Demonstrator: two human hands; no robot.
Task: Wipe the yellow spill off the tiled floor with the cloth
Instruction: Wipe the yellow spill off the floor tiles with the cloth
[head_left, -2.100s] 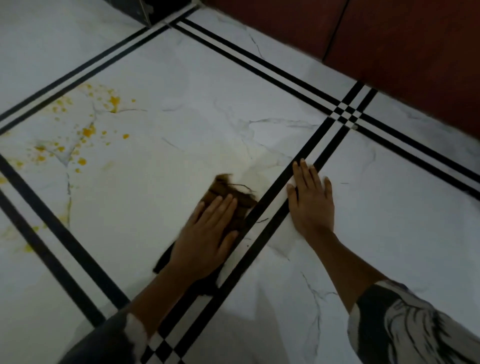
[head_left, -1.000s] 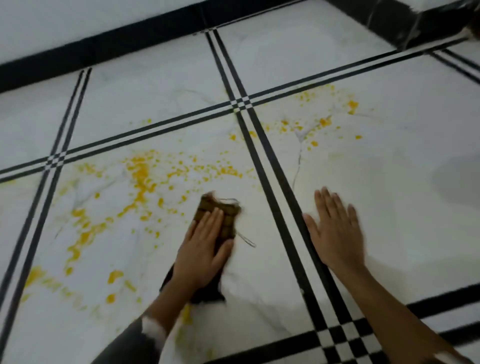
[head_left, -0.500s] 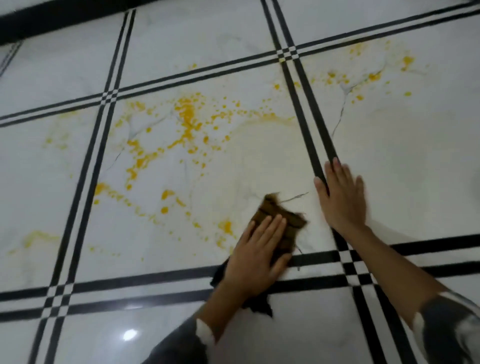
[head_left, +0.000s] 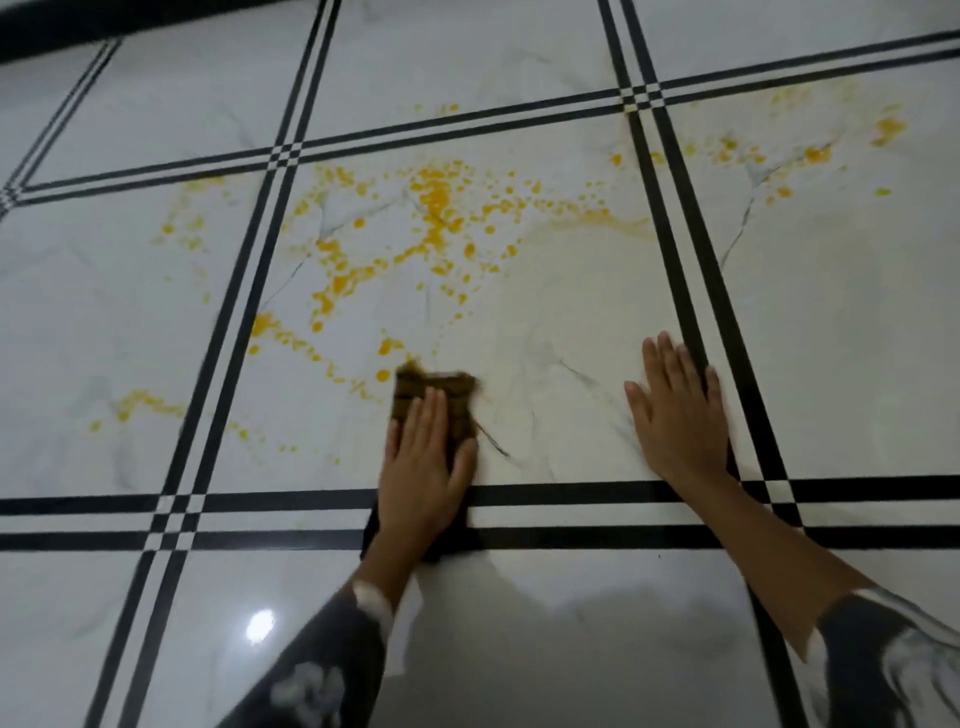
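Note:
A yellow spill (head_left: 434, 208) is spattered in drops and streaks over the white marble tiled floor (head_left: 857, 338), thickest on the middle tile, with more drops on the tile at the far right. My left hand (head_left: 423, 478) presses flat on a dark brown cloth (head_left: 434, 389) at the near edge of the splatter; the cloth's far end sticks out beyond my fingers and its near end is under my palm. Right of the cloth the tile shows a pale smeared patch. My right hand (head_left: 678, 410) lies flat on the floor with fingers spread, holding nothing.
Black double lines (head_left: 571, 512) cross the floor between tiles. A dark skirting strip (head_left: 62, 44) runs along the far left edge. A light reflection (head_left: 260, 623) shines on the near tile. My patterned sleeves show at the bottom.
My left hand has slid the cloth leftward, from near my right hand toward the drops at the splatter's near edge. The view has shifted so the spill sits more centrally. My right hand stays planted.

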